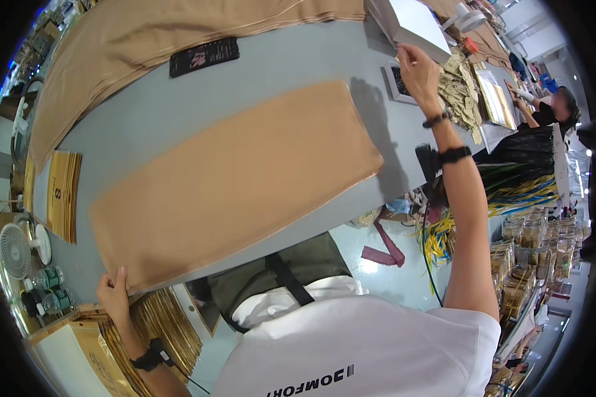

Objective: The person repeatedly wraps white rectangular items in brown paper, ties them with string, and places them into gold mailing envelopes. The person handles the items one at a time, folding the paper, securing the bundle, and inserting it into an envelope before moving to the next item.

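A folded piece of tan fabric point(238, 173) lies across the grey table point(144, 124) before me, partly blurred. At its near left corner, my left hand point(114, 293) pinches the edge between thumb and fingers. My right hand point(419, 74) is beyond the fabric's right end, above a small tray point(391, 82) with dark contents and close to a white box point(417, 25). Its fingers are curled with the tips close together; whether they hold something small cannot be made out. A heap of beige tags point(459, 92) lies just right of that hand.
More tan fabric point(129, 44) spans the table's far side, with a smartphone point(204, 57) at its edge. Gold packaging bags point(62, 196) lie at left; a fan point(15, 250) and water bottles point(54, 300) sit beyond. Ribbons point(521, 193) hang at right. Another person point(551, 109) works farther right.
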The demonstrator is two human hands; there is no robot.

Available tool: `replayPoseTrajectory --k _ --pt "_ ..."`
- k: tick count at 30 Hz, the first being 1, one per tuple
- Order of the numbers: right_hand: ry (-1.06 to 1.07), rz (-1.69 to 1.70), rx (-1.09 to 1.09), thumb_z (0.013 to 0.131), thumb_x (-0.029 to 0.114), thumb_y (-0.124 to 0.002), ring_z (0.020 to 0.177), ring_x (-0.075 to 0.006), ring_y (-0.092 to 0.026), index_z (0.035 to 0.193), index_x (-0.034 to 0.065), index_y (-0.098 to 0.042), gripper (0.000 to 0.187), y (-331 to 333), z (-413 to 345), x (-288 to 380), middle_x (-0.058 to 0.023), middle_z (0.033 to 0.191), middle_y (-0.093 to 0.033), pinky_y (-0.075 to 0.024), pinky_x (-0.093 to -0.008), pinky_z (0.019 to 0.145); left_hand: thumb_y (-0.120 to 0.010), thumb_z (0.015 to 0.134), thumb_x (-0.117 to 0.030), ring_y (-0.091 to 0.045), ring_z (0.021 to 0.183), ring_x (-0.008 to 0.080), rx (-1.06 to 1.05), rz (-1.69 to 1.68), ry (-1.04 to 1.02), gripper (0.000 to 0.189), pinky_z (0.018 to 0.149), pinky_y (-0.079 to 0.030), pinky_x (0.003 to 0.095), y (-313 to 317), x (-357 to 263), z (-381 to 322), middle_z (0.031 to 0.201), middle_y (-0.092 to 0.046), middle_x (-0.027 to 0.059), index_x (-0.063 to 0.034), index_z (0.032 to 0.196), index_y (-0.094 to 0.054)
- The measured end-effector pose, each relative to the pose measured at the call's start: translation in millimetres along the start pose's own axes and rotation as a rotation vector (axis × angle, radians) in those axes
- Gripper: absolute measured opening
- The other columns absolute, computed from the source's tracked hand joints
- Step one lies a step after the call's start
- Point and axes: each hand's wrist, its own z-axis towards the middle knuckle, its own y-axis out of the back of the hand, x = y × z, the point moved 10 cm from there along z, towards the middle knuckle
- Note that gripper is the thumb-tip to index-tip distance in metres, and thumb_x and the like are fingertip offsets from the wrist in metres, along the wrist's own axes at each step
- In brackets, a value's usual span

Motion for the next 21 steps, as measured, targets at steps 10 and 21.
replayPoseTrajectory --k 10,21 --pt "-0.199 -0.238 0.063 0.087 0.053 -0.066 0.131 -0.0454 -0.057 0.139 0.0060 -0.068 0.070 -58.5 117.0 -101.2 -0.0284 0.138 -0.064 -0.0459 -0.0491 0.114 -0.085 0.093 -0.027 -0.031 0.065 0.0058 -0.006 -0.210 -0.081 0.045 0.057 -0.027 0.0265 -3.9 -8.5 3.2 0.068 -0.039 -0.0084 -0.0111 0.073 -0.048" --pt "-0.612 0.175 0.053 0.076 0.040 -0.072 0.113 -0.0366 -0.071 0.115 0.0090 -0.083 0.051 -48.6 114.0 -118.5 -0.0172 0.120 -0.077 -0.0520 -0.0396 0.103 -0.081 0.096 -0.029 -0.034 0.064 0.0037 0.037 -0.255 -0.043 0.036 0.056 -0.027 0.0254 -5.0 0.8 2.6 0.069 -0.044 -0.0089 -0.0090 0.079 -0.057"
